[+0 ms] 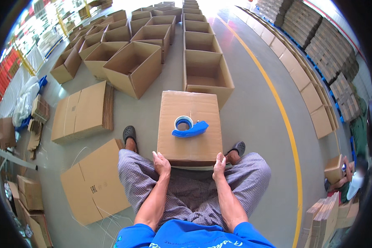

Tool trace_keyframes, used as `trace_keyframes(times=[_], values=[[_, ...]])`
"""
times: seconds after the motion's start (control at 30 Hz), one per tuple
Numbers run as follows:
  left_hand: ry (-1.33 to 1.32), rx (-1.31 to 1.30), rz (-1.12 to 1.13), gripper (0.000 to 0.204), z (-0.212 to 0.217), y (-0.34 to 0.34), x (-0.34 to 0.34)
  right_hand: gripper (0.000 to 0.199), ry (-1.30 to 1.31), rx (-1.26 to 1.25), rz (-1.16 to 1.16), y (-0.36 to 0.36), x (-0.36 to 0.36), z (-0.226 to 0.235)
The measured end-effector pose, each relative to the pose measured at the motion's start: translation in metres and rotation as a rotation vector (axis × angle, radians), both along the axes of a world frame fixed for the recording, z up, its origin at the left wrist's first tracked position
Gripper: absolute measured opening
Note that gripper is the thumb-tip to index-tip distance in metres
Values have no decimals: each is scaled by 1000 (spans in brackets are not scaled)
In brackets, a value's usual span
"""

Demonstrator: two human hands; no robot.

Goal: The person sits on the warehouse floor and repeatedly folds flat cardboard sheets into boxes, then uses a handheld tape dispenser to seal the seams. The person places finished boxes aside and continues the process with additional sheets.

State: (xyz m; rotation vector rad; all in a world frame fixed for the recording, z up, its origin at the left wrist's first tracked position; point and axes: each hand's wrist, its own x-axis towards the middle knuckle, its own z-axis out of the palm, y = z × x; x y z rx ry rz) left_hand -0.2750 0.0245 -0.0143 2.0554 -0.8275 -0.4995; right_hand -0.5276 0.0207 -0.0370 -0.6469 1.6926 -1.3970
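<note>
In front of my knees is a cardboard box (190, 144), its top face toward me. On top of it lies a blue tape dispenser (191, 130) with a roll of tape (183, 122). At the box's near left corner is my left hand (161, 164), fingers closed against the edge. My right hand (219, 166) grips the near right corner in the same way. Some fingertips of both hands are hidden by the box. The dispenser touches neither hand.
Rows of open-topped boxes (206, 68) stand ahead and to the left. Flattened cartons lie left in a stack (82, 109) and a nearer pile (97, 184) with loose straps. A yellow floor line (283, 111) runs on the right; another person (347, 177) works beyond it.
</note>
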Motion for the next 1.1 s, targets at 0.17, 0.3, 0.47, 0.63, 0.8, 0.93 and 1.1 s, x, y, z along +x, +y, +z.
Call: trace_keyframes(times=[0.17, 0.3, 0.47, 0.63, 0.8, 0.93, 1.1], values=[[1, 98, -87, 53, 7, 58, -3, 57, 131, 249, -91, 48, 4, 25], [66, 188, -195, 57, 33, 122, 4, 52, 152, 350, -35, 102, 1, 48], [26, 295, -428, 78, 60, 156, 2, 45, 178, 394, 119, 144, -22, 48], [-436, 126, -795, 77, 73, 166, -12, 75, 669, 288, 359, 139, -15, 62], [-459, -64, -879, 74, 87, 116, -25, 81, 778, 98, 391, 96, -10, 77], [-576, -154, -899, 73, 101, 82, -33, 75, 488, 424, 204, 80, -37, 48], [-713, -219, -1040, 49, 96, 42, -26, 77, 108, 544, 276, 72, -40, 31]])
